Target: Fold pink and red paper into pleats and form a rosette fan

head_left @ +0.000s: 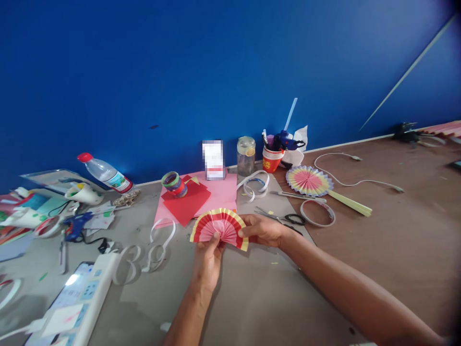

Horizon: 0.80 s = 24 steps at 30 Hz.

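A pleated paper fan (219, 227), pink with red and yellow bands along its rim, is spread into a half circle above the grey mat (248, 288). My left hand (208, 257) pinches its folded centre from below. My right hand (262, 230) grips its right edge with closed fingers. Pink and red paper sheets (201, 197) lie just behind the fan, with a roll of coloured tape (174, 183) on them.
Scissors (284, 218), a tape ring (317, 213) and a finished pastel fan (309, 181) lie to the right. A jar (246, 155) and a cup of tools (272, 157) stand by the blue wall. A glue gun (75, 225), bottle (105, 172) and power strip (90, 298) sit at the left.
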### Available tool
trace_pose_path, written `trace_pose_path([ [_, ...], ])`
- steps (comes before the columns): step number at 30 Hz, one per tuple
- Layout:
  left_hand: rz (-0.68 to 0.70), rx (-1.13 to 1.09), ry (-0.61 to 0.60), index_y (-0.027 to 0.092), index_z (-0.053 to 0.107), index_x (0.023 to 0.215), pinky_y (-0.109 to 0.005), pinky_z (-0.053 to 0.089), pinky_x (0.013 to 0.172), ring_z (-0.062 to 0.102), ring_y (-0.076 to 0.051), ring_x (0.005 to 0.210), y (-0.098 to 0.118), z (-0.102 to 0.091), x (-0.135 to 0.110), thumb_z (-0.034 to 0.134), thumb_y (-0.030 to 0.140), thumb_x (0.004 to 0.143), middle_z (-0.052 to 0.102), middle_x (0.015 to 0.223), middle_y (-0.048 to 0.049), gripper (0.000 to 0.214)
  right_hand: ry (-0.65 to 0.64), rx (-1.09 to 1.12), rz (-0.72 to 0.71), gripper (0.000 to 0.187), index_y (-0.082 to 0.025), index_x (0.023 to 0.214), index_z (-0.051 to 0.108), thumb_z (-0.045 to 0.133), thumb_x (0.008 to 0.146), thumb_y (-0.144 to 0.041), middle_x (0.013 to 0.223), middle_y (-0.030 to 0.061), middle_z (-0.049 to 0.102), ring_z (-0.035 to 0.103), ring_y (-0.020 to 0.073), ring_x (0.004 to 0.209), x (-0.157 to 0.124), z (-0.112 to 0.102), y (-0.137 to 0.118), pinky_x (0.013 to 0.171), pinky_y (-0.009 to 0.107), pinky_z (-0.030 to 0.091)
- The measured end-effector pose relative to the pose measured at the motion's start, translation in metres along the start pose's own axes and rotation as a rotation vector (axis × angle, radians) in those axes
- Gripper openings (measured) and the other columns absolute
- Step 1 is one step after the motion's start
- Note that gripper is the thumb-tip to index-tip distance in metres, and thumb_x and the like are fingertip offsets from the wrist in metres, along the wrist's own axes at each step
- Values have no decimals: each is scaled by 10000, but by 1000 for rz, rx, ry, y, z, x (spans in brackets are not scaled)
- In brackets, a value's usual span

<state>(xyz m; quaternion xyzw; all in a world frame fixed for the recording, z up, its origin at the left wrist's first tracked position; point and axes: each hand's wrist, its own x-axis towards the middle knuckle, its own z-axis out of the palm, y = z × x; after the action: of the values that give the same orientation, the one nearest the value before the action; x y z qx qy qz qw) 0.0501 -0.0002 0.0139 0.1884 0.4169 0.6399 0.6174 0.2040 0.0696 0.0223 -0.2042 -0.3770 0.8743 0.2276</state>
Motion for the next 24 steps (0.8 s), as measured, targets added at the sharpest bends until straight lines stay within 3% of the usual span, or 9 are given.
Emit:
trace_pose_path([
  [4, -22, 101, -38, 161, 691, 915, -361, 504, 872, 679, -224, 901, -5, 0, 0, 766, 278, 681, 737, 902, -64, 272, 157, -79, -42, 370, -119, 864, 668, 788, 567, -303, 749, 39, 694, 643, 172, 702, 4, 10, 8, 702, 291, 496],
  [9, -9, 225, -141, 170, 646, 1111, -392, 478, 922, 639, -261, 1035, -9, -3, -1, 725, 282, 735, 710, 1059, -100, 401, 386, -304, -59, 216, -139, 718, 633, 758, 567, -230, 616, -23, 624, 530, 97, 548, 7, 17, 16, 559, 227, 429],
  [12, 44, 334, -113, 168, 645, 1124, -404, 449, 960, 622, -265, 1068, -10, -6, -2, 684, 297, 775, 707, 1063, -96, 374, 389, -276, -109, 214, -136, 711, 624, 751, 583, -251, 634, -17, 622, 513, 92, 554, 8, 19, 17, 549, 224, 409],
  [16, 169, 524, -11, 175, 715, 970, -369, 450, 944, 649, -260, 990, -12, -10, -4, 708, 314, 746, 728, 970, -71, 264, 364, -99, -114, 288, -135, 694, 602, 782, 558, -315, 655, -3, 627, 526, 99, 566, 10, 19, 18, 560, 230, 414],
  [20, 241, 573, 47, 196, 727, 934, -349, 464, 902, 661, -250, 925, -16, -15, -1, 751, 280, 695, 733, 951, -60, 254, 416, -179, -90, 226, -142, 670, 572, 737, 597, -280, 595, -21, 581, 469, 80, 506, 12, 18, 22, 498, 216, 365],
  [24, 210, 547, 35, 181, 727, 941, -344, 446, 914, 649, -247, 939, -18, -18, 1, 743, 270, 704, 731, 955, -64, 254, 464, -288, -89, 152, -143, 713, 581, 677, 642, -237, 581, -33, 552, 434, 74, 493, 13, 21, 22, 474, 210, 332],
])
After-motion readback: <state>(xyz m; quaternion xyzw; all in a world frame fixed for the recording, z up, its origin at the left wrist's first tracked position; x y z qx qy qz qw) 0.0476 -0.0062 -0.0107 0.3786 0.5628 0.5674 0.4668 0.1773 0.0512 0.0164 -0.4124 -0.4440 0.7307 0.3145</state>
